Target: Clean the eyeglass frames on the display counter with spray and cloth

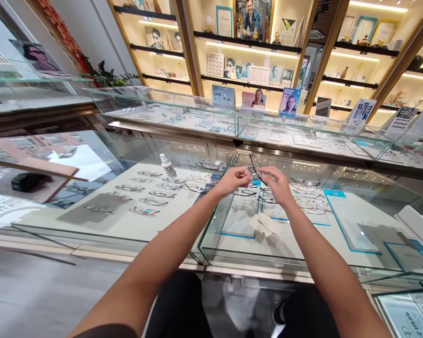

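Over the glass display counter [183, 220], my right hand [279, 184] pinches a pair of eyeglasses [254, 165], with one dark temple arm pointing up. My left hand [237, 180] is closed close beside it, thumb and fingertips pressed together. Whatever sits between those left fingertips is too small to make out. Nearer to me, a crumpled pale cloth [266, 225] lies on the counter, below the right hand. A white spray bottle [168, 165] stands upright to the left of my hands.
Rows of eyeglass frames [153, 202] show in the counter on the left, with more frames [312, 199] on the right. A dark object [30, 182] lies far left. White holders [418, 220] stand right. Behind runs another glass case [183, 101] with upright cards.
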Motion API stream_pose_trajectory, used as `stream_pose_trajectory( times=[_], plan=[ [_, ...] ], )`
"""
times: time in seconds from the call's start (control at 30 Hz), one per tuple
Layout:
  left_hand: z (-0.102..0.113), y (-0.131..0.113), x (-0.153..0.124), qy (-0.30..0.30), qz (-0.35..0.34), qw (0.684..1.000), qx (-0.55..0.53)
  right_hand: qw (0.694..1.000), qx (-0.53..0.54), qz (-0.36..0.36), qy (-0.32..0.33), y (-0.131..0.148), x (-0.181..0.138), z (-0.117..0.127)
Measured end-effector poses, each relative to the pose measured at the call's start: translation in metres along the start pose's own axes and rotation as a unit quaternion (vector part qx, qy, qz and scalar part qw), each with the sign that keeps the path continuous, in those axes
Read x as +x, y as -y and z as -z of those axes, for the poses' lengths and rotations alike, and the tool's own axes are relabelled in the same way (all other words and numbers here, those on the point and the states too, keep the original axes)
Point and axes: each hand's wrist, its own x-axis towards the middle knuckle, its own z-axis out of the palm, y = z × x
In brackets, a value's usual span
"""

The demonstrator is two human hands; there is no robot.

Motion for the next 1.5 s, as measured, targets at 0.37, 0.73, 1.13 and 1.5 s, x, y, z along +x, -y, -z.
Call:
stream_pose_trajectory(
  times=[0.37, 0.73, 1.13, 1.5],
  plan=[
    [-0.020, -0.005, -0.011, -0.132, -0.105, 0.985, 0.048, 0.997, -0.057, 0.057, 0.011, 0.016, -0.014, -0.007],
    [-0.021, -0.004, -0.024, -0.144, -0.243, 0.931, 0.229, 0.975, 0.157, -0.150, -0.056, 0.012, -0.012, -0.017],
    [-0.016, 0.003, -0.017, -0.115, -0.271, 0.921, 0.256, 0.856, 0.414, -0.309, 0.005, 0.004, -0.002, -0.011],
    [-0.013, -0.006, -0.009, -0.297, -0.200, 0.932, 0.057, 0.844, 0.423, -0.327, 0.042, 0.007, 0.002, 0.004]
  ],
)
